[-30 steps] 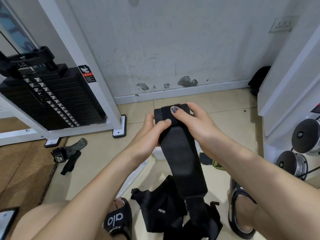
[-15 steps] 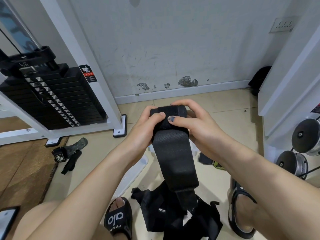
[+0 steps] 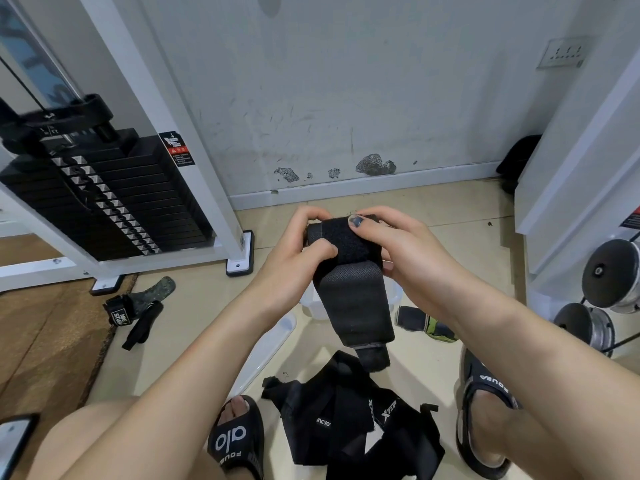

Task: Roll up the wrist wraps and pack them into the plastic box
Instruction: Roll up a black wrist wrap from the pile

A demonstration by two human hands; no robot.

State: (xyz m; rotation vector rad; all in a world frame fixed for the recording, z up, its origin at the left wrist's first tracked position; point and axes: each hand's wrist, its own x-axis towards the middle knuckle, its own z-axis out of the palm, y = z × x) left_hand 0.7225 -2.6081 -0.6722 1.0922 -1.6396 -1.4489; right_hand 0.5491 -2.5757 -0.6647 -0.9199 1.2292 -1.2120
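From the head view, the left hand (image 3: 294, 261) and the right hand (image 3: 398, 251) both gripped the rolled top of a black wrist wrap (image 3: 349, 282), fingers curled round it, above the plastic box (image 3: 311, 306), its loose end hanging over the black pile (image 3: 353, 424).

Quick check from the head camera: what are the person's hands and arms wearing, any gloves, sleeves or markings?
No gloves or sleeves: both forearms are bare to the frame edge. The right hand has dark blue-grey polish on its thumbnail. The left hand shows no rings, watch or bands; its nails are hidden.
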